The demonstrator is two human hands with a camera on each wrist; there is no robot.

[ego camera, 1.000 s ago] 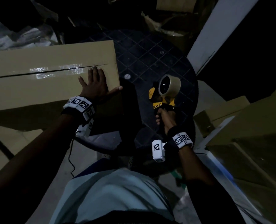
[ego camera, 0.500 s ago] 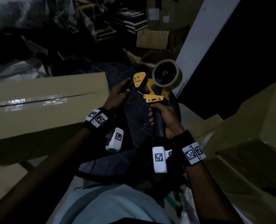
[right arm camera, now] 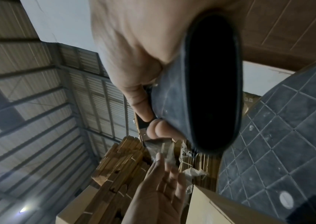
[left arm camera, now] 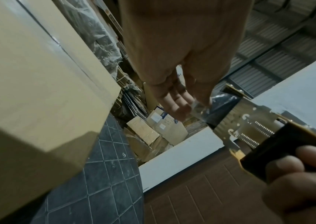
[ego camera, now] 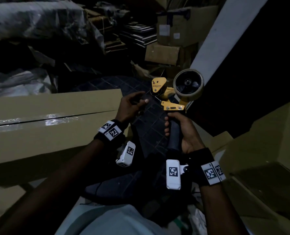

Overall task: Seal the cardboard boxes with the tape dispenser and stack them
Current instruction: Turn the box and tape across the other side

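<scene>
Black-handled, the yellow metal tape dispenser with its brown tape roll (ego camera: 173,97) stands upright in the right hand (ego camera: 183,133), whose fingers wrap the grip. One second ago the dispenser hung lower and the left hand (ego camera: 132,106) lay flat on the long tan cardboard box (ego camera: 52,116). The left hand has since left the box and now sits just left of the dispenser head, thumb and fingers pinching the clear loose tape end (left arm camera: 199,109). Judgement: the tape is being freed for another strip. Left of the left hand, the box shows a glossy tape strip along part of its centre seam; the near end looks untaped. Beyond both hands lies the dark gridded round tabletop (ego camera: 151,119).
</scene>
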